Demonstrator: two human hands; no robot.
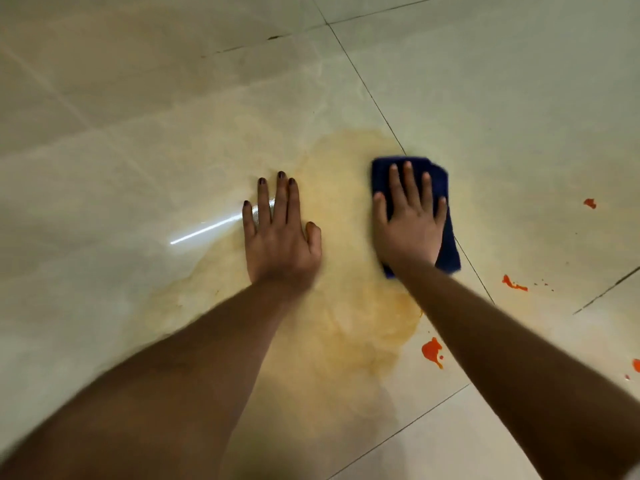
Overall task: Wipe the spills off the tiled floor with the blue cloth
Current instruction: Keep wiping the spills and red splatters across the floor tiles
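A glossy cream floor (502, 98) of large tiles filled the view, its dark grout lines (367, 88) running diagonally and crossing near the top; one joint there looked chipped or stained. A bright streak of reflected light (204, 230) lay on the tile left of centre. No walls or furniture showed, so the room itself could not be made out.

Across the middle spread a wide, pale orange smear (349, 306), thin and cloudy, reaching from just above the hands down between the forearms. Its edges faded into the marbled tile pattern, making its full extent hard to judge.

Both bare forearms entered from the bottom, cut off by the frame. The left hand (280, 240) rested flat on the floor at the smear's left edge, fingers extended and close together, thumb out, nails dark. The right hand (410, 230) pressed flat on the cloth (446, 244), fingers spread. The cloth, dark blue and folded, lay on the floor at the smear's upper right, over a grout line; the hand hid most of it, and its edges were blurred.

Small bright red-orange splatters (432, 351) dotted the tiles to the right, apart from the cloth, one cut off at the right edge.
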